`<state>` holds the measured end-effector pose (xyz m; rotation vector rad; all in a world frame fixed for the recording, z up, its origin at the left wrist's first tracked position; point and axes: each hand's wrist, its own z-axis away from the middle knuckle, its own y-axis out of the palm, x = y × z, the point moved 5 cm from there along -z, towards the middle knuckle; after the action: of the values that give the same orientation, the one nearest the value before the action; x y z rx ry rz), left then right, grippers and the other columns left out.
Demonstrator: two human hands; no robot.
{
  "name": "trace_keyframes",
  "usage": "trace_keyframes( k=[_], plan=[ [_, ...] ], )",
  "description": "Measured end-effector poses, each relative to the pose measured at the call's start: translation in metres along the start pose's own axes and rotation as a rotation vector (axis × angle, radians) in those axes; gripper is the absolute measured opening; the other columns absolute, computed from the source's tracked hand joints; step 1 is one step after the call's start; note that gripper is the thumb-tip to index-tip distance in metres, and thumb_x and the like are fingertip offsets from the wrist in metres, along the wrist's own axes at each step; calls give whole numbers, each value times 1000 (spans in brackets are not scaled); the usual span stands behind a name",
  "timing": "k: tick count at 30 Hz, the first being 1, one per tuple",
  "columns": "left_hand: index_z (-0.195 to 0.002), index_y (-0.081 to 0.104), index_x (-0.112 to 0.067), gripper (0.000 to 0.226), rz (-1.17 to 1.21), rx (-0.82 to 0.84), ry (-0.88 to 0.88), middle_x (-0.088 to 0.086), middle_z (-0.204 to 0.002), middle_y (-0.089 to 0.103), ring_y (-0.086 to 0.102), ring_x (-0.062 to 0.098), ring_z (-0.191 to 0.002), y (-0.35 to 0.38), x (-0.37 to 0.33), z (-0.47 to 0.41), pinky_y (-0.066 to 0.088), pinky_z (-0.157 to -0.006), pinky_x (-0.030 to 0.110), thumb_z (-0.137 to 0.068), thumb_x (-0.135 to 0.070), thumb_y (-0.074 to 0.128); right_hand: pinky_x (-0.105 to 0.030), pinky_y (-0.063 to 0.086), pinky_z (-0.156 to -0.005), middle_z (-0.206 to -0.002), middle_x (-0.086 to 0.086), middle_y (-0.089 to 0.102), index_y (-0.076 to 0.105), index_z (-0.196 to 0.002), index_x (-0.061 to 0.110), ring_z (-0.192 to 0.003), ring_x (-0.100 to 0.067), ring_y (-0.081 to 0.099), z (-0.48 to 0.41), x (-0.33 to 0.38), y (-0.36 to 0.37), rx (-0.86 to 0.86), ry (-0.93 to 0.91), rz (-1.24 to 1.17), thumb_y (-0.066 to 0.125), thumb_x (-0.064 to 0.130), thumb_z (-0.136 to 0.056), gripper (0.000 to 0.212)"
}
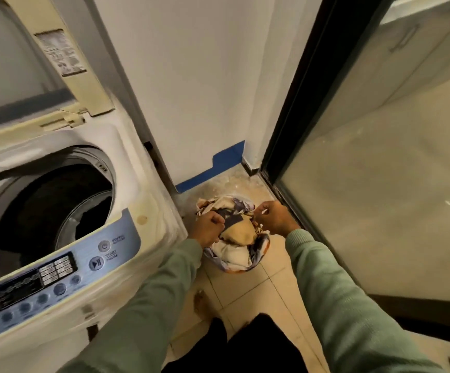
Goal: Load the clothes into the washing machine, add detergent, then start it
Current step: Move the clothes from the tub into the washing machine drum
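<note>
The clothes (pixel 236 255) lie in a bundle on the tiled floor (pixel 248 292), just beside the washer (pixel 148 189) and near the glass door (pixel 379 184). Both hands reach down to the bundle: the left hand (pixel 207 229) has its fingers curled into the fabric at the near-left edge, and the right hand (pixel 275 218) pinches the fabric at the far-right edge. The washer's lid (pixel 67 65) stands open, and something dark shows in the drum (pixel 43 208). Blue tape (pixel 214 168) runs along the wall's base. 1 bare foot (pixel 201 302) rests on the floor.
</note>
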<state>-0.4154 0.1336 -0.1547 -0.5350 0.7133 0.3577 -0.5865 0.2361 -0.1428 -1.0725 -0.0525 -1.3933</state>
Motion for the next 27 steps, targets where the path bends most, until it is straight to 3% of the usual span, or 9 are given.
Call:
trace_keyframes(
  k=[3, 6, 10, 13, 16, 18, 22, 24, 27],
  plan=[
    [-100, 56, -12, 9, -23, 28, -31, 10, -86, 58, 54, 24, -70, 10, 24, -14, 41, -49, 23, -93, -7, 52, -27, 46, -57, -90, -7, 62, 67, -88, 17, -77, -23, 57, -14, -23, 21, 49, 42, 40, 66, 17, -84, 4],
    [-103, 56, -15, 13, -62, 51, -70, 10, -99, 60, 59, 31, -87, 20, 52, -30, 48, -68, 31, -92, -10, 55, -32, 48, -83, -109, -9, 62, 65, -106, 19, -101, -28, 60, -24, -48, 56, 146, 92, 128, 67, 21, -83, 23],
    [-115, 54, -22, 25, -176, 93, -92, 8, -107, 63, 59, 27, -98, 31, 81, -66, 46, -83, 32, -91, -21, 59, -25, 39, -76, -92, -8, 62, 55, -122, 16, -97, -25, 55, -52, -78, 97, 295, 98, 169, 62, 20, -86, 37],
    [-117, 53, -25, 30, -135, 79, -86, 4, -110, 62, 59, 22, -100, 41, 104, -88, 48, -84, 33, -90, -29, 64, -33, 43, -96, -128, -13, 53, 44, -135, 21, -116, -30, 50, -86, -100, 117, 306, 133, 205, 64, 26, -85, 54],
    [-122, 51, -30, 38, -112, 61, -115, 0, -115, 59, 58, 21, -106, 58, 135, -108, 49, -91, 37, -88, -32, 67, -42, 34, -110, -153, -11, 27, 24, -149, 22, -135, -35, 37, -128, -116, 133, 303, 131, 307, 67, 33, -86, 77],
    [-126, 48, -28, 41, -92, 72, -131, 1, -113, 59, 59, 20, -104, 74, 160, -122, 50, -88, 37, -88, -31, 66, -48, 32, -110, -159, -6, 11, 10, -153, 25, -142, -36, 26, -157, -119, 142, 246, 91, 372, 73, 40, -80, 98],
    [-126, 51, -24, 36, -22, 68, -122, -2, -109, 66, 61, 14, -99, 98, 193, -147, 45, -72, 22, -92, -27, 63, -57, 41, -102, -160, -7, -4, -6, -152, 36, -138, -44, 28, -201, -134, 165, 190, 111, 463, 83, 41, -68, 122],
    [-121, 54, -24, 29, 14, 31, -130, -3, -103, 67, 63, 12, -94, 103, 206, -156, 45, -68, 20, -93, -23, 62, -56, 44, -98, -157, -13, 8, -1, -151, 36, -133, -45, 34, -212, -153, 183, 208, 152, 491, 82, 42, -69, 117],
    [-116, 57, -24, 25, 7, -34, -139, -5, -92, 67, 62, 8, -84, 105, 219, -164, 48, -69, 25, -92, -17, 60, -48, 50, -92, -143, -18, 32, 18, -148, 27, -120, -41, 49, -214, -173, 196, 101, 106, 446, 74, 35, -78, 90]
  ],
)
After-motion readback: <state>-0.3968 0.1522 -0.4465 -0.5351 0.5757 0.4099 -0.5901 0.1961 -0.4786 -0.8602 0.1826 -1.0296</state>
